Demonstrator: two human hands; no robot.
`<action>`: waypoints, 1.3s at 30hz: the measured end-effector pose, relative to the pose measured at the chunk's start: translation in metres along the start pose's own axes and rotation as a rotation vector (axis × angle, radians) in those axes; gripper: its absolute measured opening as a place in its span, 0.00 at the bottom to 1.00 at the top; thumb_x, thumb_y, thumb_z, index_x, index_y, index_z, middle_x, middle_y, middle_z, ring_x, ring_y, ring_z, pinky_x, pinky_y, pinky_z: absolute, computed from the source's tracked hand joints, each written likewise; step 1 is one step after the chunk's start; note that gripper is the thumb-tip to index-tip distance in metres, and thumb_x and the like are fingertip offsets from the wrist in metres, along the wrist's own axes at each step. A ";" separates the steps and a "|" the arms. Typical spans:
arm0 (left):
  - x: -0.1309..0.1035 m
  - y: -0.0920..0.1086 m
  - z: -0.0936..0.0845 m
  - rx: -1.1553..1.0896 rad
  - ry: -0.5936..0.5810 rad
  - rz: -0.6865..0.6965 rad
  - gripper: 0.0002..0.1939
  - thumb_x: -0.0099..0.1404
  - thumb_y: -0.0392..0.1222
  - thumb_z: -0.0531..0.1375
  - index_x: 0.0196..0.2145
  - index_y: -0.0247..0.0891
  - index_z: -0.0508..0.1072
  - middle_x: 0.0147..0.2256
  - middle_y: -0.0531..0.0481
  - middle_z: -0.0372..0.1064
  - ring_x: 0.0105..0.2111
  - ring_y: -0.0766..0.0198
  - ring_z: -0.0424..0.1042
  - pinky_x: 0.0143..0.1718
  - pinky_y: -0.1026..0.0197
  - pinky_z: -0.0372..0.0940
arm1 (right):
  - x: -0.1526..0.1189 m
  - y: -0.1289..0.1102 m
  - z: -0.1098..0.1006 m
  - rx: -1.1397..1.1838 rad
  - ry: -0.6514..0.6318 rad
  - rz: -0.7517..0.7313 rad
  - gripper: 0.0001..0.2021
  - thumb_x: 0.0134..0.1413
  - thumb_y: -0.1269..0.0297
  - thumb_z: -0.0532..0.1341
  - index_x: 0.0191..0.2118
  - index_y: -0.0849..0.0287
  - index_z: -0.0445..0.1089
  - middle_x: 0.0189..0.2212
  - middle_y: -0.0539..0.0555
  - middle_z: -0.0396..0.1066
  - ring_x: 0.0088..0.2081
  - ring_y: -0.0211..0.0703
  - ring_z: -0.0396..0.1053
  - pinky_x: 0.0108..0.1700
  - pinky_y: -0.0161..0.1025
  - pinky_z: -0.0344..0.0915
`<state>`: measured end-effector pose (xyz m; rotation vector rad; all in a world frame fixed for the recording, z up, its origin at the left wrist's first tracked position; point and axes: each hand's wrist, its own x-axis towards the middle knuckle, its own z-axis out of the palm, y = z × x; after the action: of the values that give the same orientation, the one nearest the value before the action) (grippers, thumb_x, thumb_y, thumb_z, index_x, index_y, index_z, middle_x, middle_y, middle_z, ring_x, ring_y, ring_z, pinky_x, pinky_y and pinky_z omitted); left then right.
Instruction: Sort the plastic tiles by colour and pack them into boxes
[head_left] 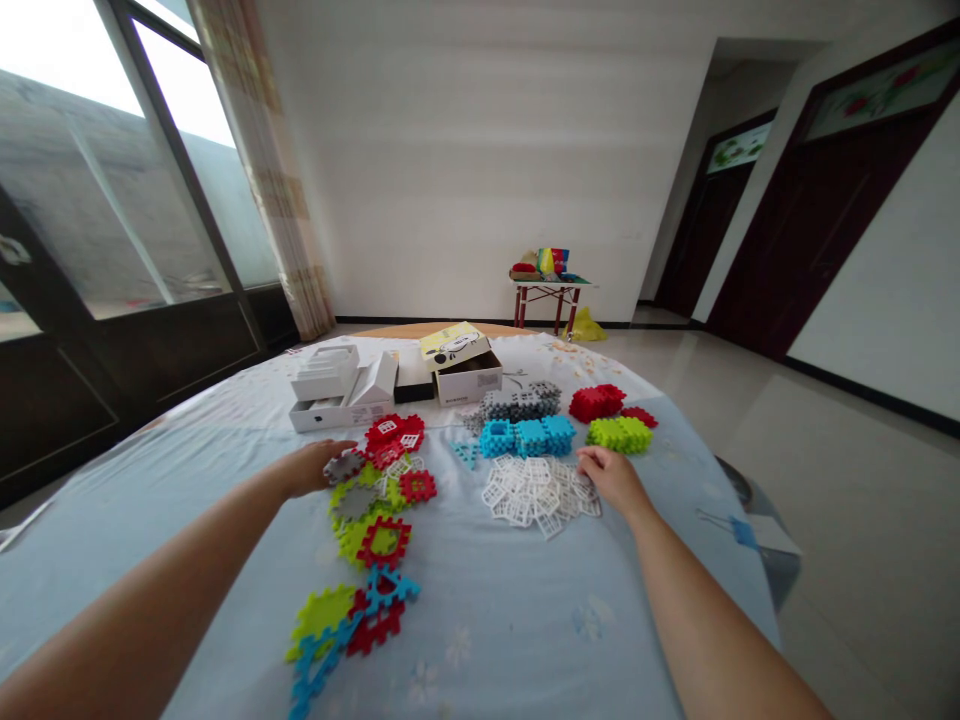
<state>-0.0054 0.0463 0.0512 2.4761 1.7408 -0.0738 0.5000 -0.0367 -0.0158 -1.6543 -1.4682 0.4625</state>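
My left hand (pixel 311 468) grips a grey toothed building tile (pixel 345 467) at the left edge of a loose spread of tiles. In that spread lie red tiles (pixel 395 432), green tiles (pixel 352 540) and blue triangular frames (pixel 319 655). My right hand (pixel 611 475) is closed, its fingertips touching the right edge of a heap of white lattice pieces (pixel 536 490); what it pinches, if anything, is too small to make out. Behind the heap stand rows of blue tiles (pixel 529 437) and grey tiles (pixel 521 402).
Green tiles (pixel 619 434) and red tiles (pixel 598 401) are stacked at the right. White boxes (pixel 341 415) and a box with a tilted yellow lid (pixel 454 345) stand at the back of the round cloth-covered table (pixel 495 620). A stool (pixel 772 545) is beside it.
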 end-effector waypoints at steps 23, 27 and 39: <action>0.106 0.225 -0.062 -0.224 0.240 0.221 0.31 0.47 0.58 0.60 0.46 0.36 0.69 0.42 0.41 0.71 0.39 0.54 0.70 0.39 0.58 0.62 | 0.000 -0.007 0.001 0.024 0.002 0.009 0.15 0.48 0.60 0.52 0.35 0.61 0.72 0.24 0.52 0.73 0.27 0.41 0.68 0.32 0.35 0.62; 0.135 0.259 -0.057 -0.195 0.250 0.176 0.30 0.46 0.60 0.60 0.42 0.37 0.71 0.44 0.37 0.70 0.44 0.47 0.68 0.42 0.52 0.60 | 0.000 -0.009 0.001 0.028 0.009 0.023 0.14 0.48 0.61 0.52 0.34 0.61 0.72 0.23 0.51 0.72 0.26 0.39 0.68 0.30 0.34 0.62; 0.142 0.254 -0.049 -0.298 0.402 0.063 0.36 0.52 0.62 0.56 0.53 0.36 0.62 0.52 0.33 0.62 0.52 0.43 0.59 0.49 0.45 0.53 | -0.002 -0.014 -0.001 0.010 0.000 0.021 0.14 0.49 0.61 0.52 0.35 0.61 0.71 0.24 0.51 0.73 0.26 0.40 0.68 0.32 0.35 0.62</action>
<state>0.2803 0.0998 0.1017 2.4332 1.6489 0.6815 0.4916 -0.0401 -0.0047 -1.6637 -1.4474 0.4808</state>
